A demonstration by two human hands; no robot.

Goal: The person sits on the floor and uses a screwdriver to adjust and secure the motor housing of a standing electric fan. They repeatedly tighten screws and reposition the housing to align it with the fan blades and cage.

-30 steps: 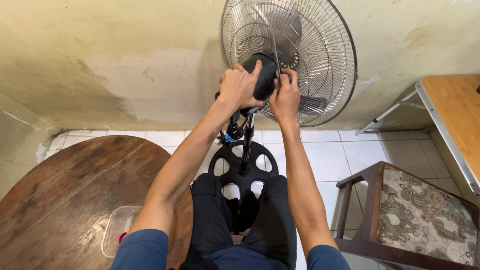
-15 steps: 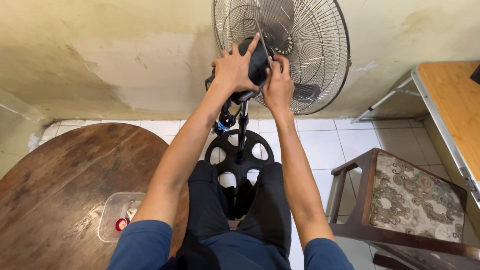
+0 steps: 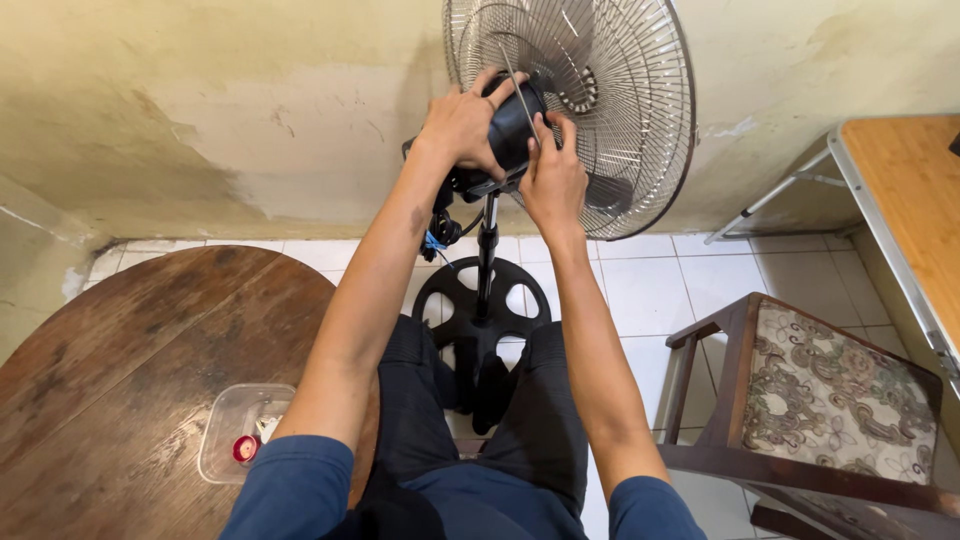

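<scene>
Hands, left point(image 3: 462, 125) and right point(image 3: 553, 180), grip black fan motor housing point(image 3: 515, 128)

1. The person, seen from a head-worn camera, wears a dark blue short-sleeved top; both sleeves end above the elbow, leaving the forearms bare.
2. The left sleeve point(image 3: 295, 485) shows a plain hemmed edge with soft folds, no print or logo visible; the right sleeve point(image 3: 655, 510) matches it in colour and cut.
3. Black trousers point(image 3: 480, 430) cover both legs, the fabric creased at the knees and along the thighs.
4. The left hand point(image 3: 462, 125) and the right hand point(image 3: 553, 180) are bare: no gloves show, nor any rings, watch or wristband that can be made out.
5. The feet are too dark to tell apart from the trousers.
</scene>
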